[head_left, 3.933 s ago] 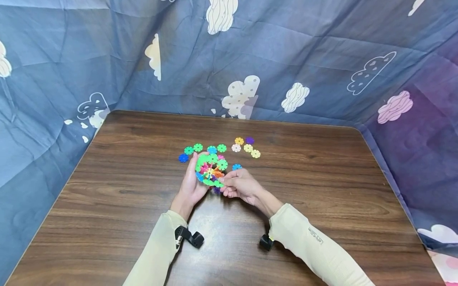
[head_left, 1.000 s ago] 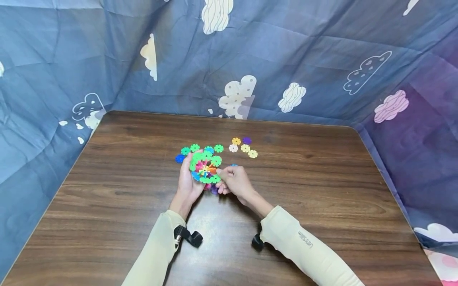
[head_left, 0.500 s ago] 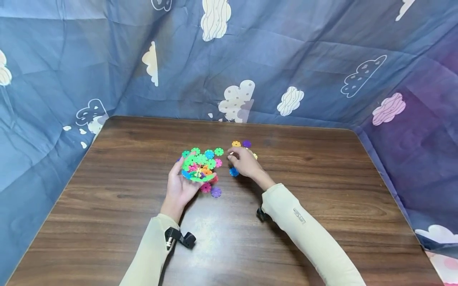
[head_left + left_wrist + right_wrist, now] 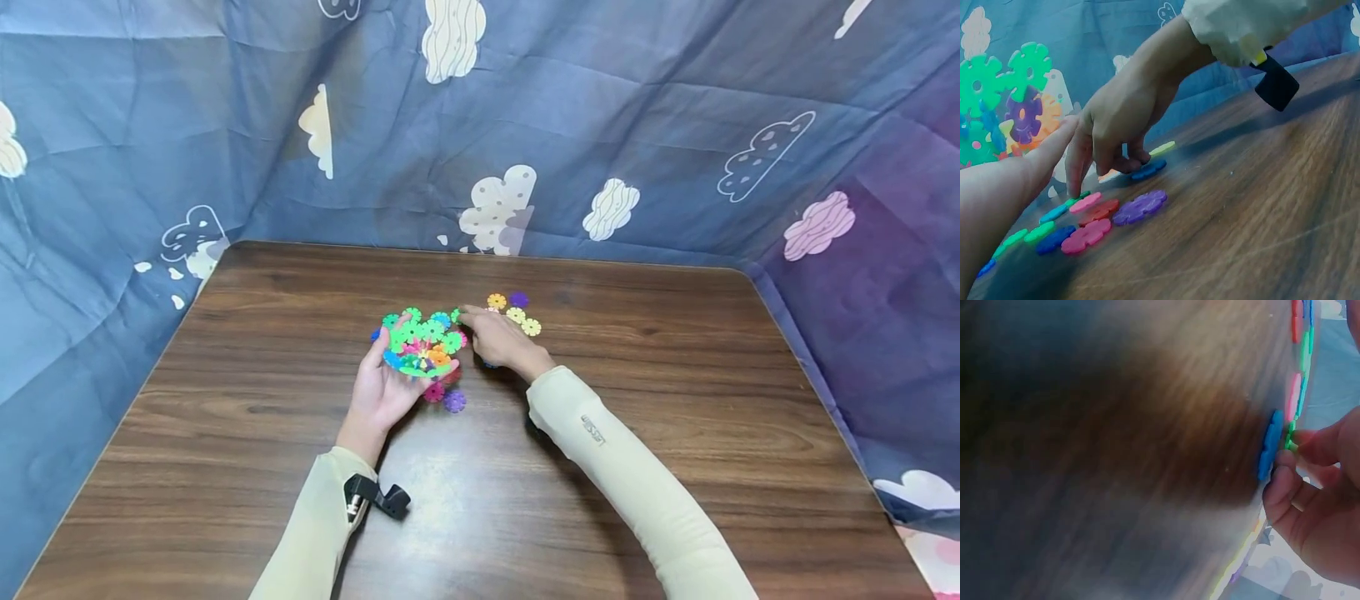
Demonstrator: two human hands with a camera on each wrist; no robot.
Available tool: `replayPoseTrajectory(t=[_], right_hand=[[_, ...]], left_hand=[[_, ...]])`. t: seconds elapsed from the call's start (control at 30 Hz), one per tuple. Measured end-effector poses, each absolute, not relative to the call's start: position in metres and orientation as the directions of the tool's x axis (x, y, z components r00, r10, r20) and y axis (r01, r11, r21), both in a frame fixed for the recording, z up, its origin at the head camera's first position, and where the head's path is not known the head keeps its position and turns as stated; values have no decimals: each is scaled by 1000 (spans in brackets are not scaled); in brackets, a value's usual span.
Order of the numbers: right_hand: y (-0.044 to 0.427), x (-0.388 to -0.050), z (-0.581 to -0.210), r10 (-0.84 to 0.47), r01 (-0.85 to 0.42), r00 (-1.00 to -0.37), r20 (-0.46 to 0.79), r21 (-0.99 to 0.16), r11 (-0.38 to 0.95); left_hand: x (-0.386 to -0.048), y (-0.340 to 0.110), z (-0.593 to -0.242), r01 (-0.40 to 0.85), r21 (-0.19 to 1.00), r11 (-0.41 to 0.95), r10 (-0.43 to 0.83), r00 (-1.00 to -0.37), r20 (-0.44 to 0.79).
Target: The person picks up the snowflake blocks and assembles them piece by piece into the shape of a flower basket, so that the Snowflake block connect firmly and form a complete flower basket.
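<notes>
In the head view my left hand [image 4: 382,392] holds up a round, bowl-like build of linked snowflake discs [image 4: 431,331], mostly green, with orange, pink, blue and purple pieces inside. Its thumb lies along the edge of the build in the left wrist view. My right hand [image 4: 498,340] reaches down to the table just right of the build. Its fingertips pinch a green snowflake disc [image 4: 1291,436] in the right wrist view, and its other fingers curl close above a blue snowflake disc [image 4: 1270,445]. That blue disc is mostly hidden under the hand in the head view.
Loose discs lie around the hands: a purple disc [image 4: 454,401] and a pink disc [image 4: 434,392] in front, an orange disc [image 4: 497,301], a dark purple disc [image 4: 518,299] and yellow discs [image 4: 531,327] behind. The wooden table [image 4: 637,400] meets a blue cloud-print cloth [image 4: 390,167].
My right hand has left the build, moved out to the loose discs at the right, then shifted left onto the green disc. The left hand still holds the build, now tilted and slightly lower.
</notes>
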State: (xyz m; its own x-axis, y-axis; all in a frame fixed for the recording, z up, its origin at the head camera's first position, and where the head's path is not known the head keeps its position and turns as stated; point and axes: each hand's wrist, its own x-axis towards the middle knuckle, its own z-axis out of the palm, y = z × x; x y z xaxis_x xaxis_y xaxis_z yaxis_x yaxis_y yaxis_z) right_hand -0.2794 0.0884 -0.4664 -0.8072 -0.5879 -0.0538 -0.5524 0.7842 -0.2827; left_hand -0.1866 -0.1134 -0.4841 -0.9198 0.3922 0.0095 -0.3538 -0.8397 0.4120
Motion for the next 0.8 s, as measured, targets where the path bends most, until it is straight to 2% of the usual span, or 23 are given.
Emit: replayPoseTrajectory(t=[0.23,0.33,0.57,0.8], right_hand=[[91,-275,-466,-544,-522,-839,26,-325,788],[91,-274,-468,-513,-487,-858,24,-355,798],[86,-277,-469,-425,-373,-904,-40,-411,832],[78,-279,-461,-358,-272,-923,-143,-416,868]], left_hand=[[-191,-114,-487,-353,419,-836,366,-929,-53],[-191,-114,-488,-366,427,-827,363,-927,-93],[-188,-114,-487,-367,450,-814,363,-927,-99],[-186,-114,-483,-352,455,-818,398,-917,5]])
